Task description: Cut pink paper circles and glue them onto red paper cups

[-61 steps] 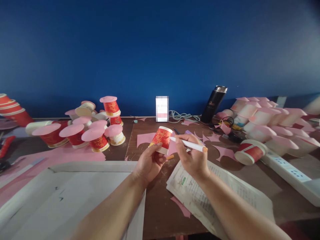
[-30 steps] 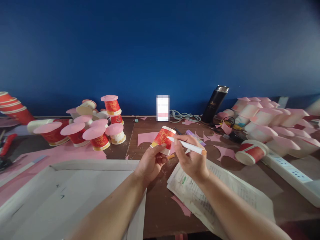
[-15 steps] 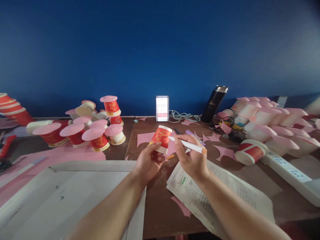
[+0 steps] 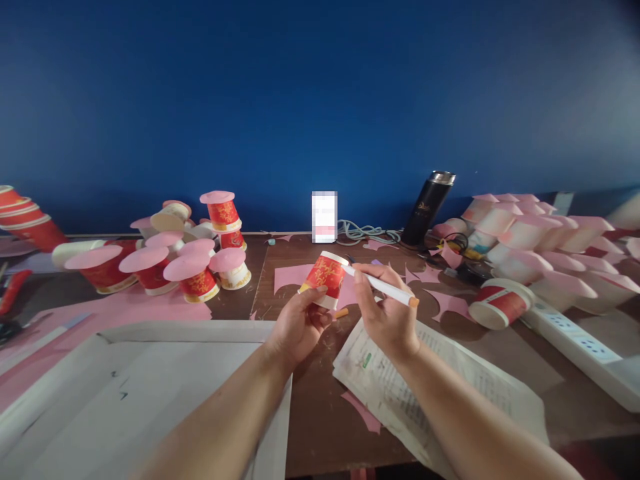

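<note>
Left hand fingers clamped on red paper cup; right hand fingers on white marker, tip by cup's right edge.

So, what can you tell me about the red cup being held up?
The red cup looks like paper, with a gold floral pattern, a white band at each end and a yellow patch low on its left. It is held above the table, tilted, its upper end leaning right. The left hand has its grip on the lower part, thumb across the front. The tip of the white marker in the right hand is at its upper right edge; contact is unclear.
</note>
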Motion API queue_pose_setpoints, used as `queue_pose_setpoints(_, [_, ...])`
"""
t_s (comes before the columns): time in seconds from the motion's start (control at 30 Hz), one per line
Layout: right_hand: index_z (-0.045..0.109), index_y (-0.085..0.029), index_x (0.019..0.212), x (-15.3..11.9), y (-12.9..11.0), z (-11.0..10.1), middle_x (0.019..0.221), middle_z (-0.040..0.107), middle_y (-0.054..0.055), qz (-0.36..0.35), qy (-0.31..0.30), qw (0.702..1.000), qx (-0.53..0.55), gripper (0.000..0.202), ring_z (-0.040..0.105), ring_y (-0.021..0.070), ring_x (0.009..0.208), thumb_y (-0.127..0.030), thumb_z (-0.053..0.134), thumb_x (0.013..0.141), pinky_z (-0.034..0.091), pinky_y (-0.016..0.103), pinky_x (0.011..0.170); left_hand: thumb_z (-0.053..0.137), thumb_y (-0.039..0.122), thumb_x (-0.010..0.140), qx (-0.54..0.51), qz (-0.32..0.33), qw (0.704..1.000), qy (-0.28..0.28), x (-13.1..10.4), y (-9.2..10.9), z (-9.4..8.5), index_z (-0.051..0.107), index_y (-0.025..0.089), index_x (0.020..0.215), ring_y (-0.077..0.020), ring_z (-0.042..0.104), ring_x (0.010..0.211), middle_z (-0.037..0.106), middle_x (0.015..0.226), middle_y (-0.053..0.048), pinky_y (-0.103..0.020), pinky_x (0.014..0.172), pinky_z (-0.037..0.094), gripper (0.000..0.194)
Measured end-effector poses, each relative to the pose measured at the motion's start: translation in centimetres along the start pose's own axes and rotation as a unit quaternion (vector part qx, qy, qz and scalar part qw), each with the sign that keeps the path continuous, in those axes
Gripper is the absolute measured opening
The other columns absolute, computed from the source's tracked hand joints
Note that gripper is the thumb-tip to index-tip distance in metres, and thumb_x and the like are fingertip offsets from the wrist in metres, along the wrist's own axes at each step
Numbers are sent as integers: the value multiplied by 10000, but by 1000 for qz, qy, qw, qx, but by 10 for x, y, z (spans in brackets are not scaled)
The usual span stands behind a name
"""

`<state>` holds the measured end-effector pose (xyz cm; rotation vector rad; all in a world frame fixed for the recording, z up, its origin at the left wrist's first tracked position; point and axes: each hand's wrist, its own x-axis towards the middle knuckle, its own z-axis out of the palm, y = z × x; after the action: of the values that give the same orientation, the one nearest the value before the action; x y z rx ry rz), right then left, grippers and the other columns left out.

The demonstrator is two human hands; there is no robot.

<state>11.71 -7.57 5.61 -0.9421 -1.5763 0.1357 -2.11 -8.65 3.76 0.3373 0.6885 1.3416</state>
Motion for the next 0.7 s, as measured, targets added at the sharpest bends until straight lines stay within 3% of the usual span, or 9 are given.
queue_pose_setpoints(0.4, [654,-192,881,-2,0,1,754,645,7,28,-44,999,14,97,587,124,660,-221,572,836,479,272,653,710,128,606,-8,-5,1000,13,2,2,-1,555,144,622,-46,453,434,572,548,16,-170,425,357,156])
queue_pose_setpoints(0.7, [653,-193,906,0,-1,-1,821,670,34,6,-11,1000,-1,112,610,146,720,-227,570,840,495,302,701,723,145,607,18,2,1000,3,1,0,1,580,133,664,-49,457,449,555,545,16,-156,424,342,154])
